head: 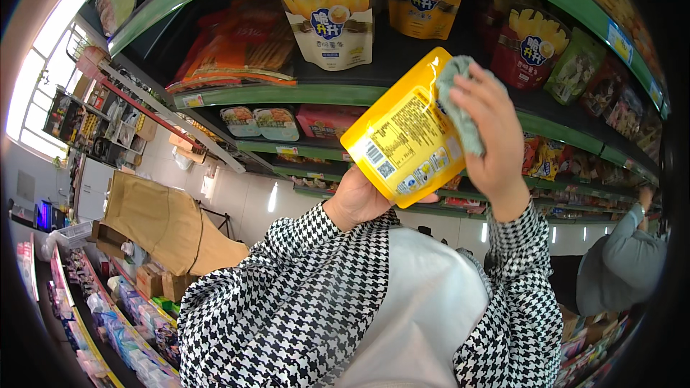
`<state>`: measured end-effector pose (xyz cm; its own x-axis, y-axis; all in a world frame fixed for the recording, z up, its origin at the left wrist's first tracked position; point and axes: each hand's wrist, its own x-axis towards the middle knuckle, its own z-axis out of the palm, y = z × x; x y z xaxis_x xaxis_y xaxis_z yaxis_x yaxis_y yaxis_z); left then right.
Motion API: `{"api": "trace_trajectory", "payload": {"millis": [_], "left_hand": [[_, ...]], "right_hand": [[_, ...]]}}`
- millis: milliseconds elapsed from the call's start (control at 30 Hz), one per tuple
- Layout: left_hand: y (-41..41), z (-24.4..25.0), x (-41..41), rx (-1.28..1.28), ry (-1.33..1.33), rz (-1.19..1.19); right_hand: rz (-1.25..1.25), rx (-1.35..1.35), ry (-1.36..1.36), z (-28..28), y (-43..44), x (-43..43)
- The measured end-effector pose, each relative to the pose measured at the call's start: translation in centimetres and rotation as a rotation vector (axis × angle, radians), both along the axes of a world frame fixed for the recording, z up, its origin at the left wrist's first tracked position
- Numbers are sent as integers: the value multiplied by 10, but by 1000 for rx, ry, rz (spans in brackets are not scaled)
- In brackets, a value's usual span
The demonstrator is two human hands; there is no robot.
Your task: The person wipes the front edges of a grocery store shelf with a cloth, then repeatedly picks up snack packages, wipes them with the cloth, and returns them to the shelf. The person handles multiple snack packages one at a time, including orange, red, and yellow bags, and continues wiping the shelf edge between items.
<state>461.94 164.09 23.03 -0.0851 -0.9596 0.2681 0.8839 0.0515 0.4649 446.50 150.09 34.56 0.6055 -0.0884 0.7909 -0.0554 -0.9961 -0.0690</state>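
Note:
My left hand (357,199) holds a yellow snack pouch (401,137) from below, its fingers partly hidden behind it. The pouch is tilted, and its printed back with a barcode faces me. In my right hand (493,134) is a grey-green cloth (462,102), pressed against the pouch's upper right side. Just beyond, a cream pouch of potato fries (331,24) stands upright on the shelf (345,78). To its right are an orange-yellow fries pouch (426,0) and a dark red one (528,48).
Orange flat packets (237,43) lie on the shelf at left. Instant-meal tubs (275,123) sit one shelf lower. A brown cardboard piece (153,221) stands at my left. Another person in grey (620,267) is at the far right by the shelving. More stocked shelves (108,328) run behind at lower left.

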Motion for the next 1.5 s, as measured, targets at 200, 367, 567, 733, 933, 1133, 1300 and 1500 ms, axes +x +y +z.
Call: {"api": "trace_trajectory", "payload": {"millis": [200, 367, 567, 733, 933, 1133, 1300, 1500], "left_hand": [[4, -8, 6, 106, 211, 17], [-1, -30, 11, 138, 138, 38], [-8, -3, 8, -87, 243, -41], [-5, -1, 12, -92, 297, -62], [4, 20, 19, 12, -58, 248], [1, 27, 24, -580, -1150, 1008], [-3, 27, 19, -739, -1646, 1371], [-4, 15, 4, -734, -1769, 1505]], "right_hand": [[389, -126, 175, -44, 61, 1], [391, -171, 211, -39, 56, 3], [26, -99, 54, -25, -2, -17], [-243, 241, -214, -40, -48, -48], [5, 1373, -764, -67, -34, -68], [219, 1215, -92, -54, 14, -62], [261, 1041, -1, -31, 29, -63], [117, 970, 107, -23, 33, -64]]}}
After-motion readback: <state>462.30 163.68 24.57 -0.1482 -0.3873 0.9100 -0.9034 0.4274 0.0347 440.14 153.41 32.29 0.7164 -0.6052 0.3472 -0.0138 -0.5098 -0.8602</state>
